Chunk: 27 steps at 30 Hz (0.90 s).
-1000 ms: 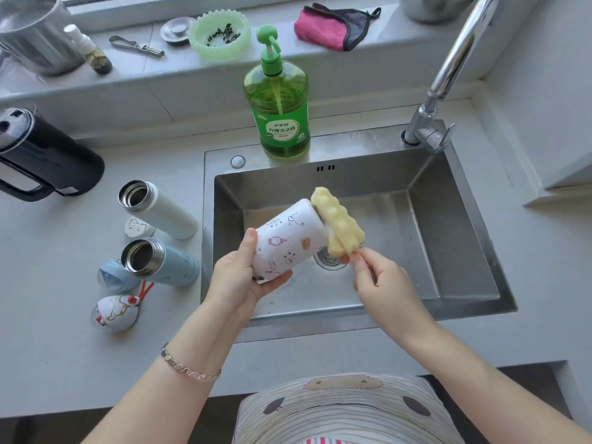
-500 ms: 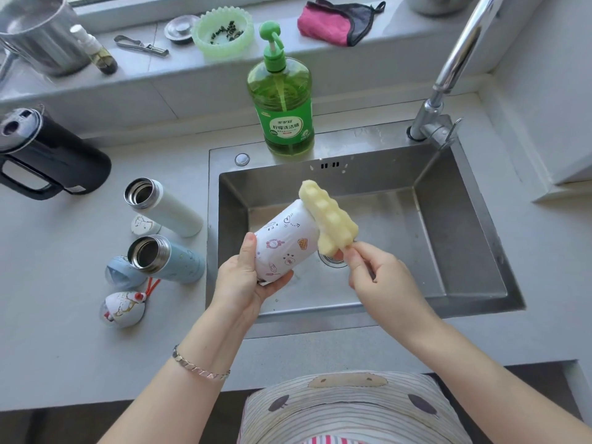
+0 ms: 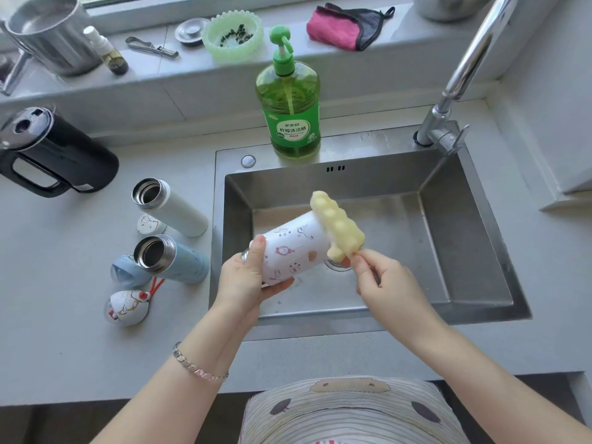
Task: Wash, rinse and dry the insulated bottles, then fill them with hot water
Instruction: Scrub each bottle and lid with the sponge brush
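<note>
Over the steel sink [image 3: 474, 251] my left hand [image 3: 246, 280] grips a white insulated bottle with cartoon prints [image 3: 294, 251], tilted with its base pointing away from me. My right hand [image 3: 381, 280] pinches the lower end of a bumpy yellow sponge [image 3: 336, 225], which lies against the bottle's base. Two other bottles stand without lids on the counter to the left: a plain white one [image 3: 173, 206] and a light blue one [image 3: 173, 259]. Their lids [image 3: 149, 224] [image 3: 126, 272] and a white printed lid with a red cord [image 3: 126, 307] lie beside them.
A green dish soap pump bottle [image 3: 290, 110] stands at the sink's back rim. The tap [image 3: 461, 72] rises at the back right. A black kettle [image 3: 54, 155] sits on the far left counter. The ledge holds a metal pot [image 3: 51, 33], a green bowl [image 3: 234, 35] and a pink cloth [image 3: 339, 25].
The sponge has slid a little across the bottle's base while both hands keep their hold. The camera has shifted slightly.
</note>
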{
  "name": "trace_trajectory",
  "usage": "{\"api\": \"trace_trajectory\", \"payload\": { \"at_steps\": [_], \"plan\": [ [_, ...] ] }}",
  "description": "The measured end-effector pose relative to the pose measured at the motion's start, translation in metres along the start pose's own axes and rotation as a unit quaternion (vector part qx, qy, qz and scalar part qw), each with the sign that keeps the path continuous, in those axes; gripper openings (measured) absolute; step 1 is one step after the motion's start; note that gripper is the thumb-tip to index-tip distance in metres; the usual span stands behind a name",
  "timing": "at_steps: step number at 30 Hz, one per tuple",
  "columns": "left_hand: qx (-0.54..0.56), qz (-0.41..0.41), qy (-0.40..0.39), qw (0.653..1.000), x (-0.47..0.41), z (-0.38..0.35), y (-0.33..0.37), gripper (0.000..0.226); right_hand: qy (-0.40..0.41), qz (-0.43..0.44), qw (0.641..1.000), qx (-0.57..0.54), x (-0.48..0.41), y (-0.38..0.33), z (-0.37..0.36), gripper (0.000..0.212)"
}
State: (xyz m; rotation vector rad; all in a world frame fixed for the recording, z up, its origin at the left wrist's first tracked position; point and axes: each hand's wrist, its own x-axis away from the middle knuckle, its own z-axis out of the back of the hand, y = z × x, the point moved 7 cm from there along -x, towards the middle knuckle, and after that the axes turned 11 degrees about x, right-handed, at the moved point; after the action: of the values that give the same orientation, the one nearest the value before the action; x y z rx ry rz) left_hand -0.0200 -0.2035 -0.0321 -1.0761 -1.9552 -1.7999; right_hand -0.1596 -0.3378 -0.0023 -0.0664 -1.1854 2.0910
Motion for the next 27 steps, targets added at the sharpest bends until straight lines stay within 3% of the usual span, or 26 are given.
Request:
{"api": "trace_trajectory", "payload": {
  "at_steps": [6, 10, 12, 15, 18, 21, 27],
  "plan": [
    [-0.001, -0.014, -0.016, 1.000, 0.005, -0.005, 0.002, 0.032, -0.018, -0.063, 0.996, 0.054, -0.001, 0.026, -0.005, 0.024],
    [0.042, -0.017, 0.013, 0.999, -0.006, -0.011, 0.020, 0.034, -0.057, -0.032, 0.997, 0.037, 0.021, 0.016, -0.022, 0.024],
    [0.025, -0.023, -0.006, 0.999, -0.008, -0.017, 0.025, 0.033, -0.035, -0.064, 0.997, 0.023, 0.018, 0.028, -0.022, 0.026],
    [-0.056, -0.027, -0.039, 0.997, -0.007, -0.020, 0.029, 0.032, 0.003, -0.181, 0.978, -0.108, 0.005, 0.056, -0.008, 0.023],
    [-0.194, -0.039, -0.094, 0.976, -0.002, -0.027, 0.031, 0.023, -0.062, -0.207, 0.935, -0.280, -0.002, 0.047, -0.007, 0.023],
    [-0.249, -0.045, -0.144, 0.956, 0.004, -0.040, 0.030, 0.012, -0.146, -0.173, 0.931, -0.287, -0.003, 0.037, -0.017, 0.056],
    [-0.330, -0.058, -0.176, 0.926, 0.003, -0.050, 0.038, 0.017, -0.181, -0.196, 0.899, -0.348, -0.002, 0.041, -0.034, 0.048]
  ]
}}
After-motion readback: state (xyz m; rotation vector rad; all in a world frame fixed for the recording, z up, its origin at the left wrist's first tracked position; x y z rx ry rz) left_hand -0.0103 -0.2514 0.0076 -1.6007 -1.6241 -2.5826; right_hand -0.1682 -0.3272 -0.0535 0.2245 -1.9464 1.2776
